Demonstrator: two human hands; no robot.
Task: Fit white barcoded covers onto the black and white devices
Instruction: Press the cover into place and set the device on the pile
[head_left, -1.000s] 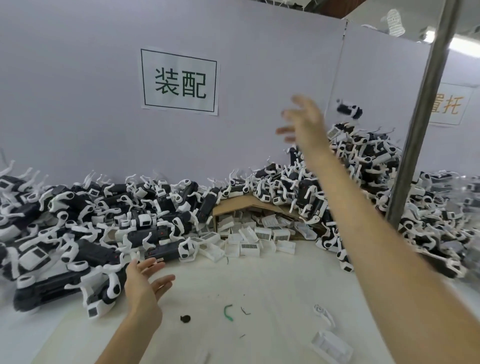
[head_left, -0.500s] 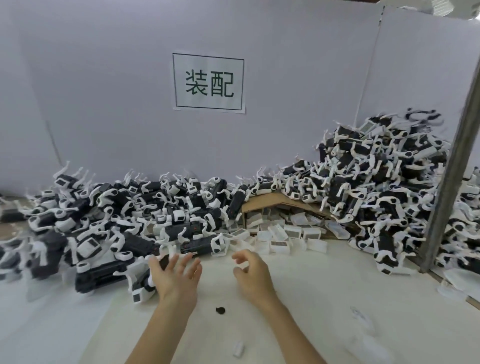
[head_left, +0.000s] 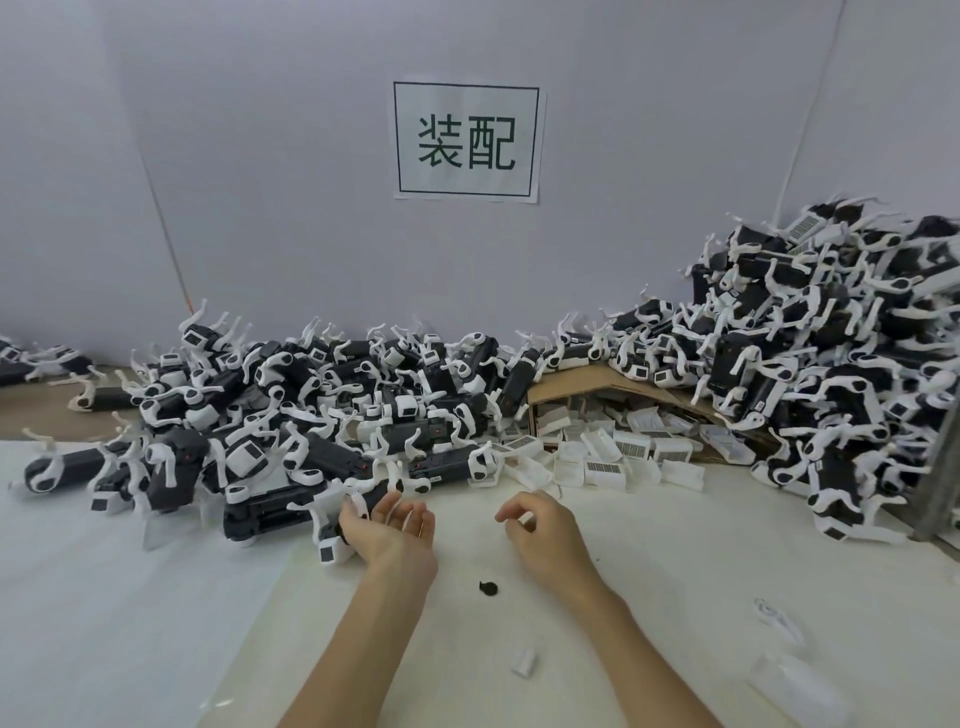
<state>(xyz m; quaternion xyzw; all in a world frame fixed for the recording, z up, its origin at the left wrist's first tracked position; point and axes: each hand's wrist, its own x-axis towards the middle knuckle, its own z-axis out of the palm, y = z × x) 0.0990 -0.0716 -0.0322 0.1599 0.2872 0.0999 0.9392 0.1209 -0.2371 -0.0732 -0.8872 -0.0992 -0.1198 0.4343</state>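
While neither hand has anything in its grasp, the step in hand looks to be the start of a fresh round: fetching one device and one cover. The black and white devices (head_left: 291, 415) lie in a long drift along the back of the white table (head_left: 675, 597), rising to a taller heap (head_left: 810, 364) on the right. Between the two, a tipped cardboard box (head_left: 597, 382) spills the white barcoded covers (head_left: 602, 457) onto the table, just beyond the hands. The left hand (head_left: 389, 530) lies palm up at the near edge of the drift, fingers loosely curled and closed on nothing, its heel touching the nearest device (head_left: 332, 543). The right hand (head_left: 543, 525) hovers over the table, fingers relaxed and empty, near the covers but apart from them. Next, I judge, the left hand must turn over and grip that device by its body, clear of the thin white legs tangled with its neighbours, while the right hand reaches forward for a cover. A small black scrap (head_left: 488, 588) lies between the wrists.
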